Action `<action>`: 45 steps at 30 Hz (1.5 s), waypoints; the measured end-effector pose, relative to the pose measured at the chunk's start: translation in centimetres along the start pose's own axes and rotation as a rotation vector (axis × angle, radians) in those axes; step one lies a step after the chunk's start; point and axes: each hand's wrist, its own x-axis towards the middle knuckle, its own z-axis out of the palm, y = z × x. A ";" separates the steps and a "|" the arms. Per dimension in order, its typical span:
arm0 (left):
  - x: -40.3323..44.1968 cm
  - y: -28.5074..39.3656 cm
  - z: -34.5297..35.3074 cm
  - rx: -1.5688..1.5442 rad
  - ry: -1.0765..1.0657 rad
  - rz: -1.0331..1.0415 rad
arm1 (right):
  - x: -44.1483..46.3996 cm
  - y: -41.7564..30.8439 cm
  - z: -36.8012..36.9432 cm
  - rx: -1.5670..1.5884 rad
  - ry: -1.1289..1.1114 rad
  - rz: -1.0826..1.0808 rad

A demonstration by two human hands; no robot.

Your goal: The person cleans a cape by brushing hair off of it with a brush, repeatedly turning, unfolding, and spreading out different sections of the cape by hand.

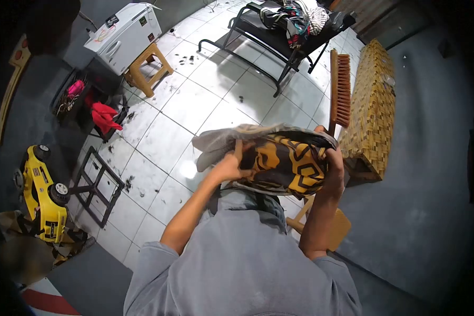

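A grey cap or bag-like cloth item [216,141] with a black and yellow patterned inside [284,164] is held up in front of my chest. My right hand [334,163] grips its right end, and a long wooden brush [340,92] with brown bristles stands up beside that hand; whether the hand also holds the brush cannot be told. At the item's left part, my left hand [236,162] lies against the patterned inside with its fingers apart.
A woven box [371,105] stands at the right. Behind are a black bench [279,39] with cloths and a small white fridge [124,39] on a wooden stool [148,68]. A yellow toy car [42,195] and a black frame [97,187] are at the left.
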 end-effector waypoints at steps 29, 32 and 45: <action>0.8 16.6 -8.4 -1.202 0.318 -0.317 | 0.8 9.9 -3.3 -0.269 -0.197 0.283; 0.7 17.6 -8.3 -1.044 0.127 -0.349 | 1.0 18.4 -5.0 -0.156 0.005 0.337; -0.7 17.2 -8.9 -0.921 -0.005 -0.293 | 2.1 18.1 -6.6 -0.132 -0.461 0.581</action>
